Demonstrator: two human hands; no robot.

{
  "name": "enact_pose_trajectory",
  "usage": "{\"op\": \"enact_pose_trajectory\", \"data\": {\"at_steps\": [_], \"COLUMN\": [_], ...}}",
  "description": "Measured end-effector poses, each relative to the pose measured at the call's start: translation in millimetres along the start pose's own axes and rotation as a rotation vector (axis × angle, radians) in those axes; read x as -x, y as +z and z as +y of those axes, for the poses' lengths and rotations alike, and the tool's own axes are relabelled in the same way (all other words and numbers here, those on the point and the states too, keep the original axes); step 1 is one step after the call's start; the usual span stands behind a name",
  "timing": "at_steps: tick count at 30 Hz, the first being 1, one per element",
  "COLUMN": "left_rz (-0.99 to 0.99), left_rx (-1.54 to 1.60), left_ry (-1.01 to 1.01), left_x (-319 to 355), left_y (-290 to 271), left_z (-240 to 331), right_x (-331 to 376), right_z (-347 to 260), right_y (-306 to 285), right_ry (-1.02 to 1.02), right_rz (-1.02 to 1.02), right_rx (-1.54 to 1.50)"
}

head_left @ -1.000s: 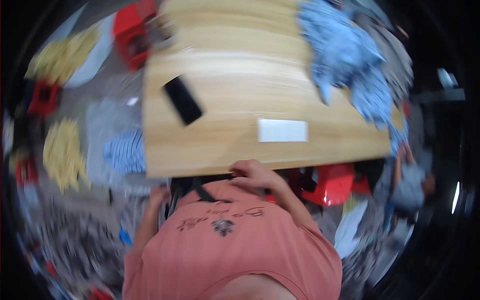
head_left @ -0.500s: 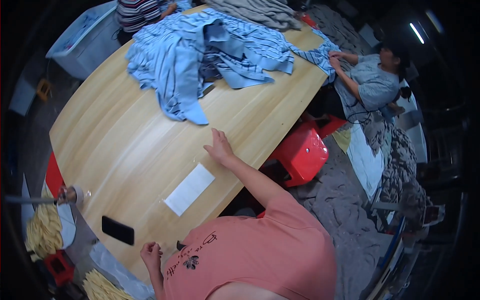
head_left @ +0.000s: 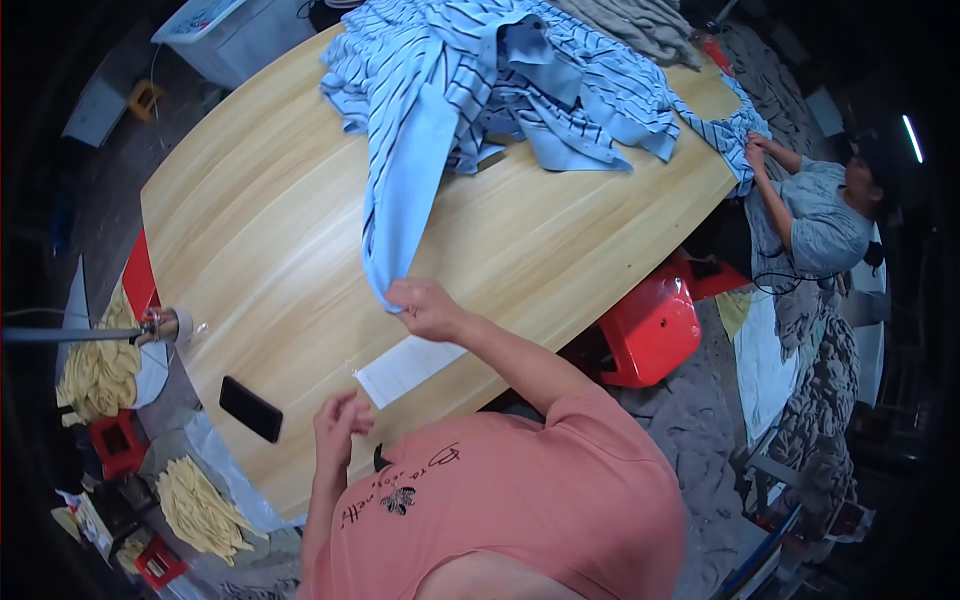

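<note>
My right hand (head_left: 428, 310) is closed on the corner of a light blue striped cloth (head_left: 405, 205), drawn out toward me from the heap. That heap of blue cloth with dark stripes (head_left: 455, 60) lies rumpled on the far part of the wooden table (head_left: 270, 230). Over the near table edge, my left hand (head_left: 340, 425) is held with loosely curled fingers apart and nothing in them. A white paper sheet (head_left: 405, 372) lies partly beneath my right hand and forearm. Left of my left hand rests a black phone (head_left: 250, 408).
At the right, a co-worker (head_left: 825, 215) handles part of the striped cloth. A red stool (head_left: 652, 328) stands by the table's right edge. Grey fabric (head_left: 625, 25) lies at the back, yellow cloth (head_left: 203, 508) at lower left, and a white bin (head_left: 235, 40) stands at far left.
My right hand has gone from empty to gripping the blue cloth, pulling its end nearer. My left hand has risen toward the paper sheet. The view has shifted.
</note>
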State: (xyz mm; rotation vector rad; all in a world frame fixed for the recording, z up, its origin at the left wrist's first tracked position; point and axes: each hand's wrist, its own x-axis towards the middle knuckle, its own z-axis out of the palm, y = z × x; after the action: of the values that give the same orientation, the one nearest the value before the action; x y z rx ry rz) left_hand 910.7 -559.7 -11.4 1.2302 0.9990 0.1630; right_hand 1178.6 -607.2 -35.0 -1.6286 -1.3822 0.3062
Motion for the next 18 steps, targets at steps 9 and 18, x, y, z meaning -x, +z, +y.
{"op": "enact_pose_trajectory", "data": {"at_steps": [9,18], "left_rz": [-0.52,-0.539], "left_rx": [0.656,0.102], "left_ry": [0.014,0.294], "left_x": [-34,19], "left_y": [25,-9], "left_z": [40,72], "right_x": [29,66], "right_z": [-117,-163], "right_y": [2,34], "right_ry": [-0.142,0.1], "right_rz": [-0.275,-0.863], "right_rx": [-0.503,-0.557]}}
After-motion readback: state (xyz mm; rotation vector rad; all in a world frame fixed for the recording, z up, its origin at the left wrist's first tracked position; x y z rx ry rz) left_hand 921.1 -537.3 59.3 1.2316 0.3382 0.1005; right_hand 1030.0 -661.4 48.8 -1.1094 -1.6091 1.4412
